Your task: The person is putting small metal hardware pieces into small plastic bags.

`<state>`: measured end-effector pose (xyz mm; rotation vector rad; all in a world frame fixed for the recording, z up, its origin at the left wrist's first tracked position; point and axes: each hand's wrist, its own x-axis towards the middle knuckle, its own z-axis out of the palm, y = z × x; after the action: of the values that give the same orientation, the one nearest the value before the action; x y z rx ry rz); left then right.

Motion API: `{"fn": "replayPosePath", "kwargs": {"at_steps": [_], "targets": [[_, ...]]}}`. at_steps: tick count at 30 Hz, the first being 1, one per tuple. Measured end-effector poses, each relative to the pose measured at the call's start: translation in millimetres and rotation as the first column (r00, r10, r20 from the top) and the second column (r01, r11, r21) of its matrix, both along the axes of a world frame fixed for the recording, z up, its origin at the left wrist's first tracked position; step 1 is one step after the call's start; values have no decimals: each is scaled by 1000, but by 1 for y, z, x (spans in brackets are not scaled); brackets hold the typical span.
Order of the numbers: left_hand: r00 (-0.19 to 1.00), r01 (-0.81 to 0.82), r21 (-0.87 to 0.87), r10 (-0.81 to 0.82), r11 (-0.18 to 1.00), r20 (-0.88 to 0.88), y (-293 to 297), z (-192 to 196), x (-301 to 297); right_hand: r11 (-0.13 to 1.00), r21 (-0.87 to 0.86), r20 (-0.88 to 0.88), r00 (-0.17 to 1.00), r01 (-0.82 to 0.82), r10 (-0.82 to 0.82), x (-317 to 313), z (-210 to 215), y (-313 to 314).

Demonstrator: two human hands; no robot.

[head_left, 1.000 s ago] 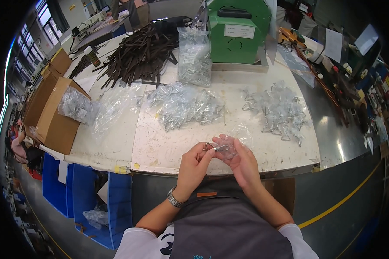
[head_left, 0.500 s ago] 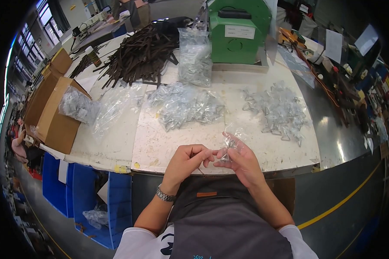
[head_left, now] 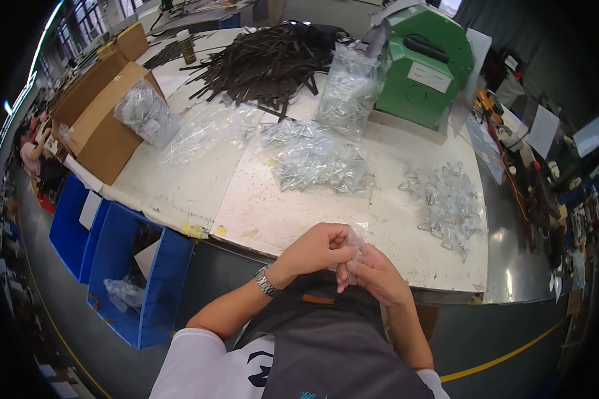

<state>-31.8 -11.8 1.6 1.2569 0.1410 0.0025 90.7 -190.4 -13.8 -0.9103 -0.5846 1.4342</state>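
Note:
Both my hands meet just over the table's front edge, around a small clear plastic bag (head_left: pixel 357 237). My left hand (head_left: pixel 321 251) pinches the bag's upper part between thumb and fingers. My right hand (head_left: pixel 383 275) has its fingers closed on the lower part. What the bag holds is hidden by my fingers. Beyond my hands lies a heap of clear bags with wire-like metal pieces (head_left: pixel 319 159). To the right is a second, looser group of small bags with bent metal pieces (head_left: pixel 449 207).
A tall filled plastic bag (head_left: pixel 346 93) stands beside a green machine (head_left: pixel 422 70). Dark strips (head_left: pixel 259 63) are piled at the back. At left are a cardboard box (head_left: pixel 106 139) with a bag at its opening, flat clear plastic (head_left: pixel 206 136), and blue bins (head_left: pixel 136 279) below the table.
My view has turned, so the table appears rotated. My left hand has come up against the bag and now grips its upper part; before, the right hand held the bag with a metal piece showing.

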Motion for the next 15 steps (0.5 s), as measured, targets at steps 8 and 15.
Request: {"fn": "replayPosePath", "kwargs": {"at_steps": [8, 15], "targets": [[891, -445, 526, 417, 725, 180, -19, -8, -5, 954, -79, 617, 766, 288, -180, -17, 18, 4], [979, -197, -376, 203, 905, -26, 17, -7, -12, 947, 25, 829, 522, 322, -199, -26, 23, 5]]}}
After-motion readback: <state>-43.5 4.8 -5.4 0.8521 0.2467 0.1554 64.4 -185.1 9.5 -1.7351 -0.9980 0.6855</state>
